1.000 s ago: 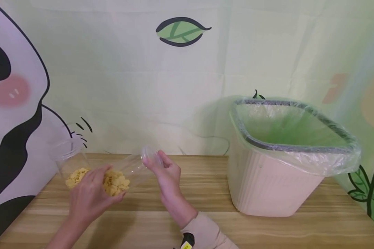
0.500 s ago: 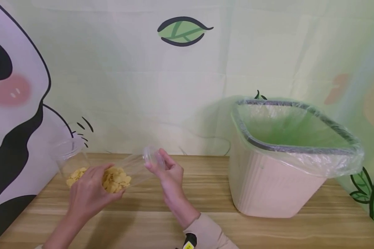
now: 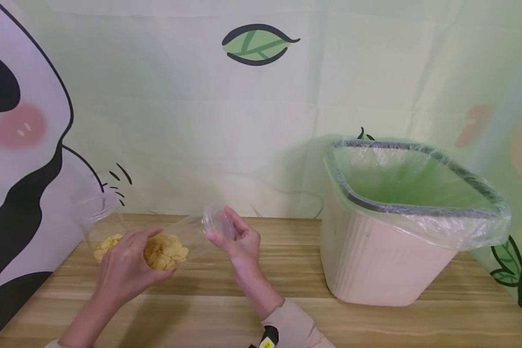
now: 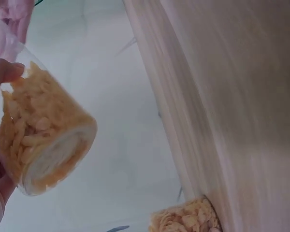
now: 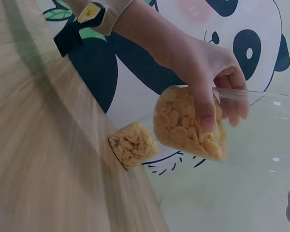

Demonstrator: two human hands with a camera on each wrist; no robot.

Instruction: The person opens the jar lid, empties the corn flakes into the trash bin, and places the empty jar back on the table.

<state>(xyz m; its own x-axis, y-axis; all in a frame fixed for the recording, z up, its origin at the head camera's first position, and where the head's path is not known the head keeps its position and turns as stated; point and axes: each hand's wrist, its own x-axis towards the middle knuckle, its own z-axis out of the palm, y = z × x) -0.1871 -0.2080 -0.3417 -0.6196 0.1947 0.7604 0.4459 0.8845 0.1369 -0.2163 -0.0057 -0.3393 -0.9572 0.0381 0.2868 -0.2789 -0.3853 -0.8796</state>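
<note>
My left hand (image 3: pixel 128 266) grips a clear plastic cup (image 3: pixel 190 232) partly filled with yellow cornflakes (image 3: pixel 165 252). The cup is tilted above the table, its mouth pointing up and to the right. Around that mouth end, the fingers and thumb of my right hand (image 3: pixel 245 244) hold the clear rim. In the left wrist view, cornflakes (image 4: pixel 38 116) lie against the lower part of the cup. The right wrist view has the thumb of my left hand (image 5: pixel 198 72) across the cup's side. Behind my left hand stands a second clear cup (image 3: pixel 100 215), also with cornflakes in its bottom.
A pale pink bin (image 3: pixel 387 263) stands at the right of the wooden table (image 3: pixel 226 319). A translucent bag (image 3: pixel 456 224) lines it, held by a grey rim ring. A printed panda-and-leaf backdrop (image 3: pixel 191 121) hangs behind the table.
My right hand and the cup's mouth end have drifted slightly right, while the whole head view has shifted a little. Both hands keep their hold on the cup.
</note>
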